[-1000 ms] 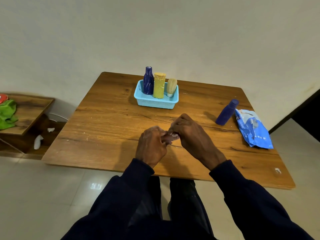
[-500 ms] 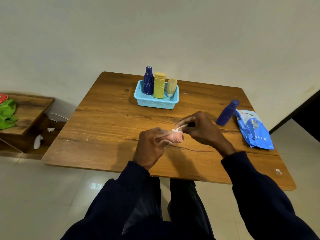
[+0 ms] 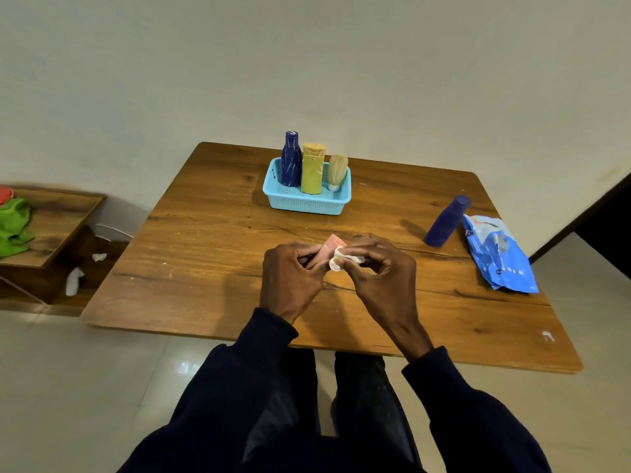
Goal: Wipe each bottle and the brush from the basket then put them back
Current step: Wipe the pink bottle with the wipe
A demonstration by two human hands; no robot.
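The left hand [image 3: 290, 279] curls its fingers round a small pink plastic bottle [image 3: 327, 250] while the right hand [image 3: 380, 273] pinches a crumpled white wipe [image 3: 341, 260] against it; beyond the fingertips stands the light-blue plastic basket [image 3: 307, 203].

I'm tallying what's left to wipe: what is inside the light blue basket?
Upright in the basket: a dark blue bottle, a yellow bottle and the brush, bristles up. The basket floor behind them is covered, so anything small there cannot be seen.
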